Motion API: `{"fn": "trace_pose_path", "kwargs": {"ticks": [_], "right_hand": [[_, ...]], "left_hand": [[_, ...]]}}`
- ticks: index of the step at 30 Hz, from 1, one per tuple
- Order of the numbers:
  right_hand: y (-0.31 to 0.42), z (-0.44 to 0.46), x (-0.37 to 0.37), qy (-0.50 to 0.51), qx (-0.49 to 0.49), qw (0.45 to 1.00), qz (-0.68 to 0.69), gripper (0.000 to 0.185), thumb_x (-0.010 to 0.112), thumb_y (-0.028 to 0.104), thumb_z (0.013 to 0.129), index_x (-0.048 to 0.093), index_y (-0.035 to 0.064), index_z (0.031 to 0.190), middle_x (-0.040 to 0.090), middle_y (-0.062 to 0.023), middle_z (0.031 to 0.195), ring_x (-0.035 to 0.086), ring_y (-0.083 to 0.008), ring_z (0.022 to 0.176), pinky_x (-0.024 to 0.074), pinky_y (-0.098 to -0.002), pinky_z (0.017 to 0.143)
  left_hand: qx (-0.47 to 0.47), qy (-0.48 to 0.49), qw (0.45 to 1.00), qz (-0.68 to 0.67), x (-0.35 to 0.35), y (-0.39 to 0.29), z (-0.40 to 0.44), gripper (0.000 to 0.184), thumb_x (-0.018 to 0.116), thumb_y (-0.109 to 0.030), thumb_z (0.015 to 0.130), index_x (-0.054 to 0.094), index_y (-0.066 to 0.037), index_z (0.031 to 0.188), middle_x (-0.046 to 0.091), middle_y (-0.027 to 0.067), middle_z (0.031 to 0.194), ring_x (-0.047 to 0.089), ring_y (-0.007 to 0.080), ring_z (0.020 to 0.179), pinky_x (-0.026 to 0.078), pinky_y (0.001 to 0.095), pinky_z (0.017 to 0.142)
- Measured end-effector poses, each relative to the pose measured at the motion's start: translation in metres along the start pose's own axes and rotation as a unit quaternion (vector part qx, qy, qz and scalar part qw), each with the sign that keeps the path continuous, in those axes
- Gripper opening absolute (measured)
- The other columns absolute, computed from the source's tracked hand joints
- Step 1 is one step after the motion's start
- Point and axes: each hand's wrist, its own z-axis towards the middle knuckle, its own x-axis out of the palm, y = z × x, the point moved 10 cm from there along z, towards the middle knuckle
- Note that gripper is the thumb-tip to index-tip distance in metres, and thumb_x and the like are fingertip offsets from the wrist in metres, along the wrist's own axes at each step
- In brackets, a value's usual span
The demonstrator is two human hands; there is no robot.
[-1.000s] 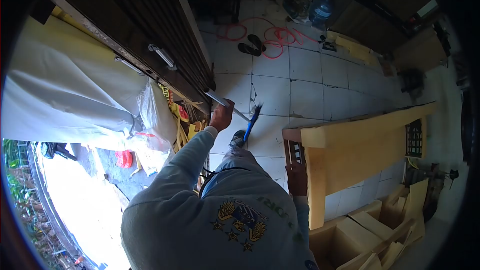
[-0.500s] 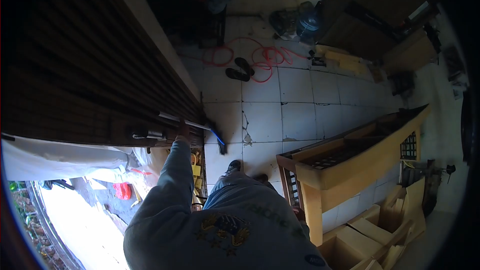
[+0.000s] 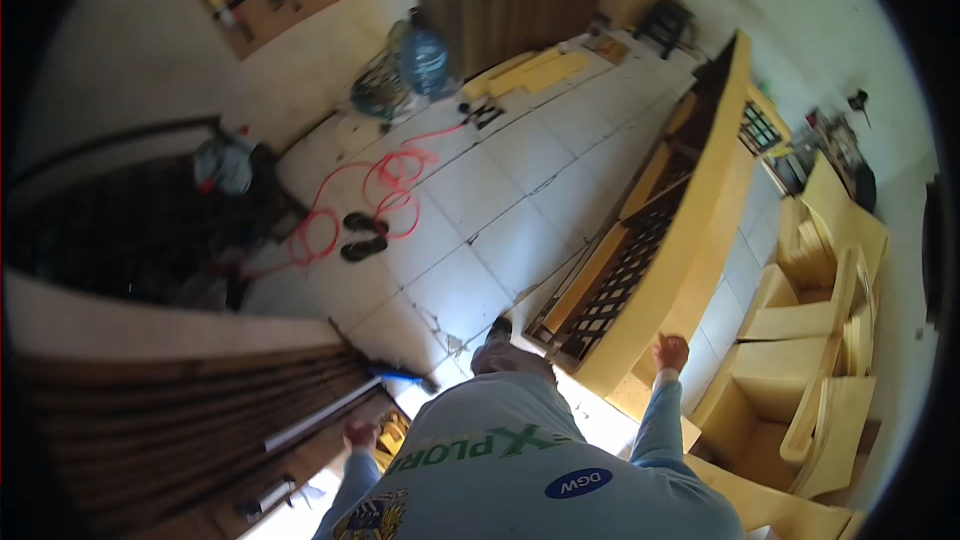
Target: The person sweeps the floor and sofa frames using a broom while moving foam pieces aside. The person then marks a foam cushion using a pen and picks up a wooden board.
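My left hand (image 3: 362, 434) hangs low beside the slatted dark wooden door (image 3: 190, 430), its fingers loosely apart and nothing seen in them. Close by, a broom (image 3: 405, 376) with a blue-and-black head leans against the door, its pale handle apart from my hand. On the other side, my right hand (image 3: 670, 352) is closed, fingers curled, with no object visible in it. It is over the near end of a long yellow wooden furniture frame (image 3: 690, 270) with dark lattice panels. I cannot tell whether the hand touches the wood.
Several pale wooden box-like pieces (image 3: 770, 390) stand at the right. A red hose (image 3: 400, 175) coils on the tiled floor (image 3: 520, 240) near black sandals (image 3: 364, 237). A large blue water bottle (image 3: 424, 60) and yellow boards (image 3: 530, 75) are by the far wall.
My view has swung right, toward the yellow frame. My left hand has come away from the broom handle and door. My right hand has come into clear view beside the frame.
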Motion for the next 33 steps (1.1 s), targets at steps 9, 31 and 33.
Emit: {"fn": "trace_pose_path", "kwargs": {"ticks": [9, 31, 33], "right_hand": [[0.451, 0.027, 0.073, 0.211, -0.251, 0.922, -0.207, 0.034, 0.067, 0.040, 0.084, 0.069, 0.0067, 0.090, 0.067, -0.0158, 0.086, 0.064, -0.0343, 0.083, 0.0499, -0.0421, 0.074], [0.950, 0.069, 0.308, 0.308, -0.623, 0.620, -0.364, 0.027, 0.060, 0.020, 0.084, 0.060, 0.0027, 0.104, 0.064, -0.0132, 0.088, 0.064, -0.0269, 0.082, 0.0518, -0.0377, 0.068], [0.956, 0.115, 0.303, 0.291, -0.610, 0.632, -0.380, 0.026, 0.060, 0.020, 0.083, 0.060, 0.0030, 0.103, 0.064, -0.0128, 0.088, 0.064, -0.0264, 0.081, 0.0516, -0.0372, 0.067]], "left_hand": [[0.104, 0.153, 0.952, 0.244, 0.123, -0.191, 0.030, 0.037, 0.080, -0.017, 0.068, 0.065, -0.001, 0.097, 0.068, 0.0118, 0.089, 0.065, 0.0202, 0.077, 0.054, 0.0347, 0.073], [0.390, 0.366, 0.767, 0.355, 0.613, -0.864, 0.218, 0.051, 0.069, -0.039, 0.083, 0.060, 0.001, 0.114, 0.068, 0.0156, 0.103, 0.065, 0.0263, 0.098, 0.051, 0.0366, 0.087], [0.376, 0.384, 0.757, 0.371, 0.649, -0.873, 0.216, 0.051, 0.070, -0.037, 0.082, 0.059, 0.001, 0.114, 0.068, 0.0153, 0.103, 0.065, 0.0261, 0.098, 0.051, 0.0363, 0.087]]}}
